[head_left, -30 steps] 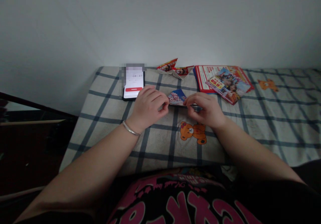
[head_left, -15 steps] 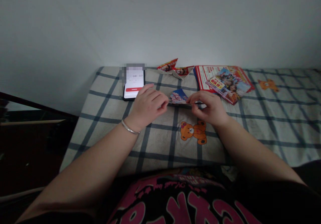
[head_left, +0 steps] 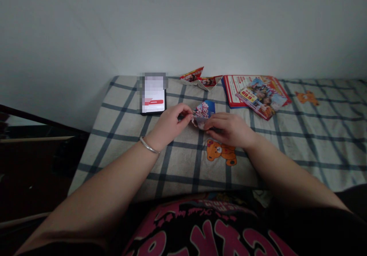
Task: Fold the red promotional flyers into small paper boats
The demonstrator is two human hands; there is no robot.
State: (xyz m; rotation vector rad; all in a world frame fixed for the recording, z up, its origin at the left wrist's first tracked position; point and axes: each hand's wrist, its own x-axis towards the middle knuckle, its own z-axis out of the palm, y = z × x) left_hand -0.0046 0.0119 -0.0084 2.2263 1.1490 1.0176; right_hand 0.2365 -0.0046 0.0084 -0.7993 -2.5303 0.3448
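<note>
A small folded piece of coloured printed paper (head_left: 204, 111) lies on the checked cloth (head_left: 183, 160) between my two hands. My left hand (head_left: 169, 124), with a silver bangle at the wrist, pinches the paper's left end with closed fingers. My right hand (head_left: 229, 128) lies over the paper's right and lower part, fingers pressed together on it. Most of the paper under my right hand is hidden.
A phone (head_left: 154, 94) with a lit screen lies at the back left. Folded printed paper shapes (head_left: 200, 78) sit by the wall. A stack of red leaflets (head_left: 255, 91) lies at the back right. A bear print (head_left: 221, 151) marks the cloth. Dark furniture (head_left: 31, 160) stands left.
My right hand has slid left and over the paper. The paper's blue flap now stands up more between my hands. My left hand has shifted slightly and keeps its pinch.
</note>
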